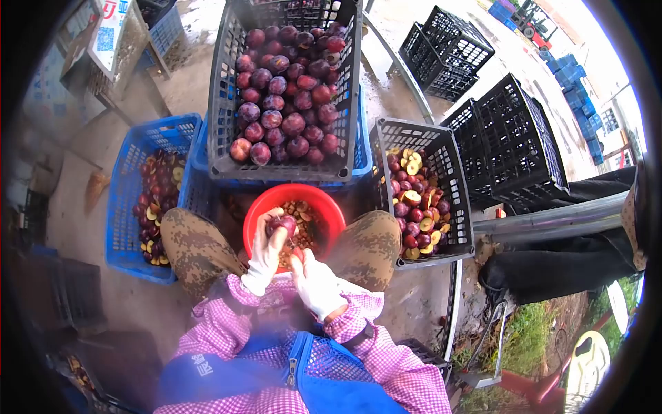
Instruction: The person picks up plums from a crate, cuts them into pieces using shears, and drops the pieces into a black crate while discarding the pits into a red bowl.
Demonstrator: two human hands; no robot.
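Note:
Above a red bucket [333, 210] of pits, my left hand [265, 250], in a white glove, holds a dark red plum [282, 224]. My right hand [312, 281], also gloved, is just right of it and lower, at the bucket's near rim. Its fingers are pressed together near their bare tips, and whatever they hold is too small to make out. A black crate [215, 103] full of whole plums stands behind the bucket. Cut plums lie in a blue crate [118, 207] on the left and in a grey crate [460, 190] on the right.
Camouflage-clad knees [200, 241] flank the bucket. Empty black crates [510, 148] are stacked at the right, with more [445, 52] behind. Another person's dark-trousered leg [558, 269] reaches in from the right beside a metal bar [552, 221]. Blue crates [576, 96] stand far off.

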